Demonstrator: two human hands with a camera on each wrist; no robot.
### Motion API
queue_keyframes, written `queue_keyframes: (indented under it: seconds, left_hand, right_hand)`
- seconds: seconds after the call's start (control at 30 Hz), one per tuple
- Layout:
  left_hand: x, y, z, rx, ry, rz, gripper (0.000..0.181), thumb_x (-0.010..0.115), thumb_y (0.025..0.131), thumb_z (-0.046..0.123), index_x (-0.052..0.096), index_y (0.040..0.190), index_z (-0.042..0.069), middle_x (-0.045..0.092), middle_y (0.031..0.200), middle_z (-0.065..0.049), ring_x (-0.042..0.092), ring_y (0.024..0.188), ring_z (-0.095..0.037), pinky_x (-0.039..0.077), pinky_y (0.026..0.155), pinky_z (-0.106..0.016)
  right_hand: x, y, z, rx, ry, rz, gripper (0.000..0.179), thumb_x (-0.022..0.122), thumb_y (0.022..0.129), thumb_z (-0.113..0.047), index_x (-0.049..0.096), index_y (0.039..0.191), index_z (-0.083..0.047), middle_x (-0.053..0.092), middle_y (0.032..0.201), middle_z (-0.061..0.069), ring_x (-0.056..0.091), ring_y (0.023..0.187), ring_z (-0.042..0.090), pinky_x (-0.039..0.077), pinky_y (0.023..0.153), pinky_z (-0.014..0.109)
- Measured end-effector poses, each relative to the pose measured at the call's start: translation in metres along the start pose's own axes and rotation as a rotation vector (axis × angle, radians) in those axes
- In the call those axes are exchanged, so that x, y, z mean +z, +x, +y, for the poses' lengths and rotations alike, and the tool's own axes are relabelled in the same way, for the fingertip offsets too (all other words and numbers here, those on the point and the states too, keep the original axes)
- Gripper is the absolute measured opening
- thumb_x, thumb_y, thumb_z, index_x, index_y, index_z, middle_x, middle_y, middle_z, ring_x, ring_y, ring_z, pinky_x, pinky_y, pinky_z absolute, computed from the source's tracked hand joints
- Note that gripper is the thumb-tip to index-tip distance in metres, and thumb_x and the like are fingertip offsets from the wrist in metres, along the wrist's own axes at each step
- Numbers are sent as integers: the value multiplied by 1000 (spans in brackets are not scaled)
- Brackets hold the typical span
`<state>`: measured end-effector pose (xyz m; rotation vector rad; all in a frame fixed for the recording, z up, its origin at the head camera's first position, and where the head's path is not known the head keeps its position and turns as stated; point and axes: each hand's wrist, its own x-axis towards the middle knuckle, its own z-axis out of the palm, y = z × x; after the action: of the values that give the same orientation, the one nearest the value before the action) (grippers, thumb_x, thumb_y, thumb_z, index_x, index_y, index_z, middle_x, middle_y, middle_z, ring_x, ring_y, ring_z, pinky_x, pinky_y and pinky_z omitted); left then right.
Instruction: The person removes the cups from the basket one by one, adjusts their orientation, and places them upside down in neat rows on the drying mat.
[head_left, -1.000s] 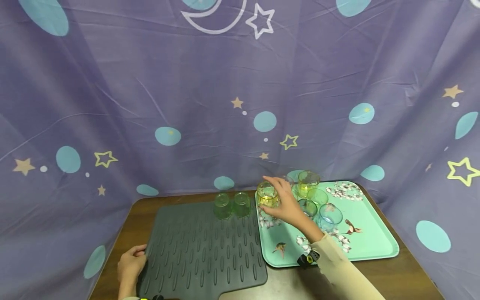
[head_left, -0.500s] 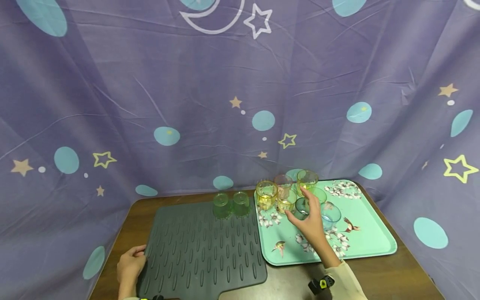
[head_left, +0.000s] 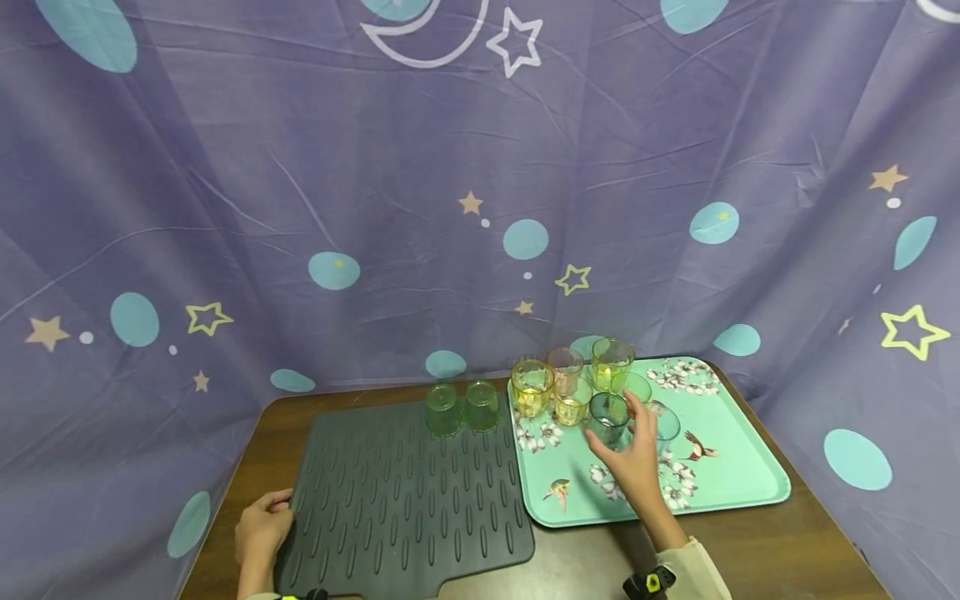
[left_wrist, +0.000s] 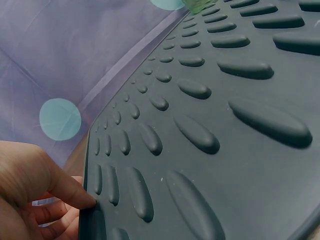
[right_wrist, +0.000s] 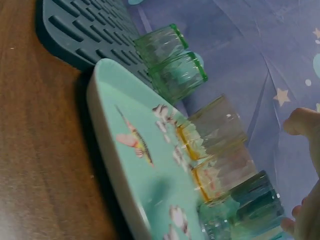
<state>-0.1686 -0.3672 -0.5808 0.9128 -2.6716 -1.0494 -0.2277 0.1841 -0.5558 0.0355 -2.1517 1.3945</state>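
Observation:
My left hand (head_left: 262,527) pinches the left edge of a dark grey ribbed drying mat (head_left: 397,500); in the left wrist view the thumb lies on the rim and the other fingertips are hidden behind it. On the mint tray (head_left: 750,483), my right hand (head_left: 636,454) is spread around a dark teal glass (head_left: 607,421), thumb to its left and index finger to its right. The right wrist view shows the thumb apart from this teal glass (right_wrist: 257,205). Amber glasses (head_left: 531,392), a pink glass (head_left: 564,367) and a light blue glass (head_left: 666,423) stand nearby.
Two green glasses (head_left: 444,410) stand upside down at the mat's back right corner. A yellow glass (head_left: 611,367) and a pale green glass (head_left: 633,385) are at the tray's back. Behind the wooden table (head_left: 247,467) hangs a purple curtain (head_left: 420,208).
My right hand has let go of an amber glass at the tray's back left corner and moved right and nearer to the dark teal glass. My left hand has stayed at the mat's edge.

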Motion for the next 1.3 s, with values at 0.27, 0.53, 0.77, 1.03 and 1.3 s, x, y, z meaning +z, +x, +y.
queue_keyframes:
  seconds: [0.27, 0.53, 0.77, 1.03, 1.3]
  left_hand:
    - [-1, -1, 3, -13, 1, -19, 43, 57, 82, 10, 70, 123, 7, 73, 92, -6, 62, 107, -46, 46, 69, -45]
    - [-1, -2, 2, -17, -3, -29, 44, 57, 82, 10, 69, 124, 6, 73, 94, -7, 61, 110, -46, 46, 73, -48]
    - [-2, -3, 3, -32, -3, -41, 44, 56, 83, 9, 68, 126, 6, 73, 99, -10, 58, 113, -47, 46, 77, -53]
    - [-3, -3, 4, -46, -5, -49, 44, 55, 84, 10, 67, 127, 6, 72, 102, -12, 56, 116, -49, 45, 81, -58]
    - [-3, -3, 4, -59, -4, -46, 44, 55, 84, 11, 68, 127, 8, 72, 103, -12, 56, 116, -49, 45, 79, -57]
  right_hand:
    - [3, -10, 7, 79, 25, 26, 90, 88, 75, -9, 40, 152, -8, 43, 139, 27, 42, 127, 38, 36, 99, 51]
    - [7, -16, 12, 57, 5, 87, 89, 88, 71, -5, 43, 148, 0, 46, 130, 31, 45, 118, 38, 38, 96, 48]
    - [10, -22, 14, 70, -37, 110, 86, 88, 70, -8, 46, 145, 3, 50, 126, 33, 48, 114, 45, 38, 93, 52]
    - [14, -29, 19, 152, -64, 90, 83, 83, 75, -10, 43, 144, 12, 52, 134, 37, 50, 126, 50, 40, 104, 58]
    - [16, -21, 26, 251, -32, -4, 87, 81, 81, -11, 33, 151, 10, 44, 147, 36, 45, 135, 52, 38, 111, 62]
